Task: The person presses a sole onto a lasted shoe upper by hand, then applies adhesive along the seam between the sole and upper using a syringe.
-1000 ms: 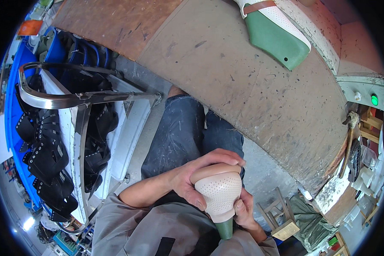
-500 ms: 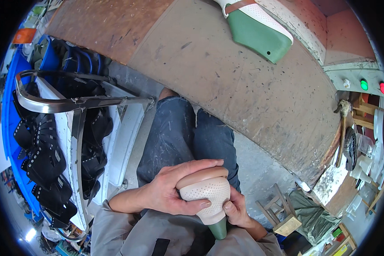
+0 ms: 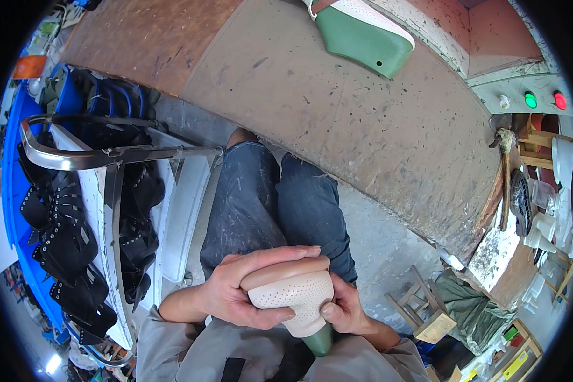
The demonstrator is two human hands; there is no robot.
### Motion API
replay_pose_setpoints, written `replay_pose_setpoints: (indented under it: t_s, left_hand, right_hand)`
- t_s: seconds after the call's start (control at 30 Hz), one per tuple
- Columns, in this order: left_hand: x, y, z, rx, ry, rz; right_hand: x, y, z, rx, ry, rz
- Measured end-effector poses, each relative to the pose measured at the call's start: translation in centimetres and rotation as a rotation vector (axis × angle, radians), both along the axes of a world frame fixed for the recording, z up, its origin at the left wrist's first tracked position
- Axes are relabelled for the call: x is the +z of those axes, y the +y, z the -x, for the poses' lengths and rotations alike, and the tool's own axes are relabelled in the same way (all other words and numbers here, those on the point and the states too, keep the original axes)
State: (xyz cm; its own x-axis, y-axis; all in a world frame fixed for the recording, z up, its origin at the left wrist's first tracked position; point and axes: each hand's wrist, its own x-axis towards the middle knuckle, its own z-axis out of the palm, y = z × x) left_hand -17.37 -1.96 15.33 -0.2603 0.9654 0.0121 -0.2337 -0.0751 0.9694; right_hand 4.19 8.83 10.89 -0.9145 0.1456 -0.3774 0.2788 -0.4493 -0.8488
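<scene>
Close in front of my body I hold a shoe on a last (image 3: 293, 296), its pale, perforated upper toward me and a tan band along its top edge. The green last (image 3: 319, 342) pokes out below the upper. My left hand (image 3: 235, 296) wraps round the shoe's left side, with its fingers over the tan band and the thumb on the perforations. My right hand (image 3: 349, 311) grips the right side lower down, its thumb at the upper's edge; its other fingers are mostly hidden behind the shoe.
A second shoe on a green last (image 3: 363, 41) lies at the workbench's far side (image 3: 337, 127). Left stands a metal-framed rack (image 3: 118, 156) of black shoe uppers (image 3: 70, 235). At the right are a hammer (image 3: 505, 178), a black brush (image 3: 521, 202) and a wooden stool (image 3: 430, 318).
Both hands and the shoe have shifted slightly left, and the shoe has turned a little in my hold. The bench also sits a little higher and further left in view.
</scene>
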Motion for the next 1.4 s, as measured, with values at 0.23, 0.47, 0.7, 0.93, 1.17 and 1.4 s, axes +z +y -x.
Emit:
replay_pose_setpoints:
  t_s: [0.23,0.47,0.7,0.93,1.17,1.4]
  left_hand:
    - [0.9,-0.2,-0.2,-0.048,-0.012,-0.017]
    - [2.8,0.8,-1.1,-0.09,-0.138,0.047]
    - [2.2,0.6,-4.2,0.143,0.105,-0.088]
    - [2.6,0.0,-5.8,0.242,0.15,-0.099]
    - [4.4,0.0,-3.6,0.312,0.605,-0.144]
    - [7.9,-0.6,-0.7,-0.052,0.714,-0.09]
  right_hand:
    - [0.5,-0.5,-0.4,-0.083,0.057,-0.043]
    - [0.9,-0.5,-1.1,-0.192,0.111,0.078]
    - [1.1,-1.1,-2.0,-0.32,0.106,0.285]
    - [1.4,-1.6,-2.2,-0.258,0.117,0.216]
    - [1.6,-2.4,-1.2,-0.266,0.187,0.162]
    - [0.3,-4.1,-1.3,-0.241,0.306,-0.012]
